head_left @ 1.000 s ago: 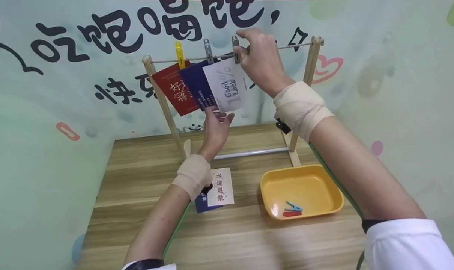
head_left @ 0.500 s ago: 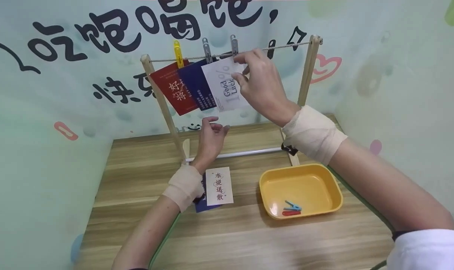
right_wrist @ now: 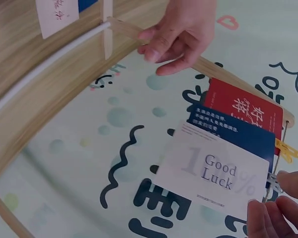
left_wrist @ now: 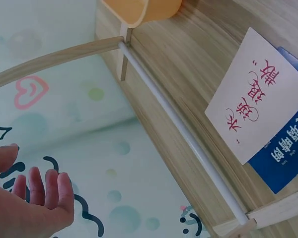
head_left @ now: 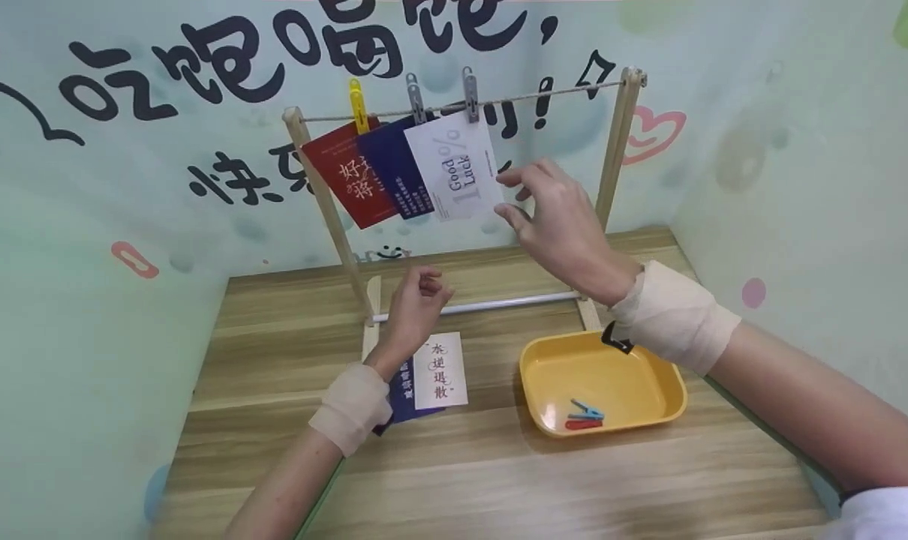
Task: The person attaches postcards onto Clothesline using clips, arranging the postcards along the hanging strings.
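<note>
On the rope (head_left: 566, 94) of a wooden stand hang a red card (head_left: 343, 176), a dark blue card (head_left: 391, 166) and a white "Good Luck" card (head_left: 452, 172), overlapping one another. A yellow clothespin (head_left: 358, 105) grips the red one; one grey clothespin (head_left: 415, 99) is at the blue card and another grey clothespin (head_left: 470, 94) at the white. My right hand (head_left: 563, 225) is just right of the white card, thumb and fingers apart with nothing between them. Lower, near the white crossbar (head_left: 506, 304), my left hand (head_left: 415, 309) hangs loosely curled and holds nothing.
On the wooden tabletop (head_left: 499, 480) lie a white card with red characters (left_wrist: 256, 99) and, partly under it, a blue card (left_wrist: 283, 158). A yellow basin (head_left: 604, 382) at the right holds a blue clothespin (head_left: 587, 410) and a red clothespin (head_left: 583, 424). Printed walls enclose the back and sides.
My right hand has let go of the right grey clothespin and moved down and right. The left hand has left the white card's bottom edge and dropped lower. The cards stay hanging.
</note>
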Tool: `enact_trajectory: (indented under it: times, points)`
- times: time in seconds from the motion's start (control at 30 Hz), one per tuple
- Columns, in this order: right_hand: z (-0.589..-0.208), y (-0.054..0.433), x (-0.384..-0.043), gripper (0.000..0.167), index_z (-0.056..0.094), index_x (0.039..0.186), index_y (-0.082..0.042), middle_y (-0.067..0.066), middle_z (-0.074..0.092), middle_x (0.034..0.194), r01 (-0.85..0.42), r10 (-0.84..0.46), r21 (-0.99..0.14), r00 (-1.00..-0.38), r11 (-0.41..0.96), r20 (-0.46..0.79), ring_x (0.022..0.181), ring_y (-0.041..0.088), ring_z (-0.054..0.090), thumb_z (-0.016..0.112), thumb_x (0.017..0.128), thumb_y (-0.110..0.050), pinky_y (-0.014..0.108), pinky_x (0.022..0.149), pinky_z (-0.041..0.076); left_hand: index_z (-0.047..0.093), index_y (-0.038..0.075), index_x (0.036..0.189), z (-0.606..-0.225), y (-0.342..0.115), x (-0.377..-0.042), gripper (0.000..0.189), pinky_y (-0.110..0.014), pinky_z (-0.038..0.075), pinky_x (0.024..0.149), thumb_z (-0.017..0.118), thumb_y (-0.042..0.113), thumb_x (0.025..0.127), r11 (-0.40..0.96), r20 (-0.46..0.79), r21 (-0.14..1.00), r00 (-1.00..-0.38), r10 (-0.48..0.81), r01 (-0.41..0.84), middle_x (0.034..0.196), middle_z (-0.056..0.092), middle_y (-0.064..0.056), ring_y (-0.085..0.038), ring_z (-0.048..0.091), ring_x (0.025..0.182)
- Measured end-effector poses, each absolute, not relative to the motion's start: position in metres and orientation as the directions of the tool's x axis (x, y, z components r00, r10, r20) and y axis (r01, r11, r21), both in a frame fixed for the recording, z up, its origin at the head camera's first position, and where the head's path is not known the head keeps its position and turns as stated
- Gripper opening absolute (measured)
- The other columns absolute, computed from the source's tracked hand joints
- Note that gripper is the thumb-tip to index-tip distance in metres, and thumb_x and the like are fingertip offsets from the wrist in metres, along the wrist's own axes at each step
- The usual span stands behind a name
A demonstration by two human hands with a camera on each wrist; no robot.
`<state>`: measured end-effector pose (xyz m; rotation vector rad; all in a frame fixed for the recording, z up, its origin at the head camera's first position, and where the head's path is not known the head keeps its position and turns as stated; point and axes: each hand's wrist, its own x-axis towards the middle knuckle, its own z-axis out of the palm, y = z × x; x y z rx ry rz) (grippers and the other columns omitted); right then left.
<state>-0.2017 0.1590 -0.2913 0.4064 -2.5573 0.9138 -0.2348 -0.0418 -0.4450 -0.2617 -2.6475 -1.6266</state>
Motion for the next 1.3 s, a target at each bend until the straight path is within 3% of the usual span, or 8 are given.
enact_trajectory:
  times: [0.47,0.77,1.0,1.3]
  points:
    - [-0.321,0.179,-0.176,0.030,0.068,0.117,0.000,0.015,0.065,0.115,-0.421,-0.211,-0.454,-0.871,0.785,0.443,0.103,0.030,0.067,0.075,0.090,-0.009,0.042,0.089,0.058,0.059,0.000,0.122,-0.470,-0.061,-0.220,0.033,-0.042,0.053,0.100,0.068,0.019,0.096,0.504,0.096,0.850,-0.986,0.133,0.150,0.114,0.063,-0.017,-0.031,0.063,0.110]
    - [-0.333,0.203,-0.163,0.025,0.070,0.111,0.000,0.015,0.065,0.110,-0.471,-0.236,-0.414,-0.832,0.779,0.502,0.098,0.030,0.065,0.076,0.088,-0.008,0.043,0.083,0.058,0.058,-0.001,0.123,-0.474,-0.066,-0.202,0.037,-0.044,0.051,0.102,0.067,0.023,0.096,0.514,0.087,0.843,-0.983,0.159,0.158,0.119,0.062,-0.019,-0.033,0.061,0.113]
    - [-0.342,0.222,-0.153,0.024,0.070,0.110,0.001,0.016,0.064,0.115,-0.456,-0.180,-0.414,-0.813,0.788,0.553,0.090,0.027,0.065,0.076,0.088,-0.008,0.037,0.070,0.057,0.059,-0.001,0.119,-0.478,-0.067,-0.191,0.031,-0.045,0.051,0.098,0.067,0.018,0.096,0.536,0.130,0.820,-0.977,0.166,0.200,0.113,0.061,-0.019,-0.032,0.060,0.107]
    - [-0.385,0.231,-0.142,0.025,0.070,0.104,0.001,0.019,0.063,0.112,-0.569,-0.308,-0.313,-0.740,0.761,0.597,0.095,0.030,0.066,0.080,0.082,-0.002,0.038,0.076,0.059,0.062,-0.004,0.113,-0.508,-0.061,-0.186,0.029,-0.046,0.053,0.091,0.070,0.014,0.093,0.601,0.194,0.762,-0.970,0.144,0.242,0.108,0.062,-0.021,-0.034,0.061,0.099]
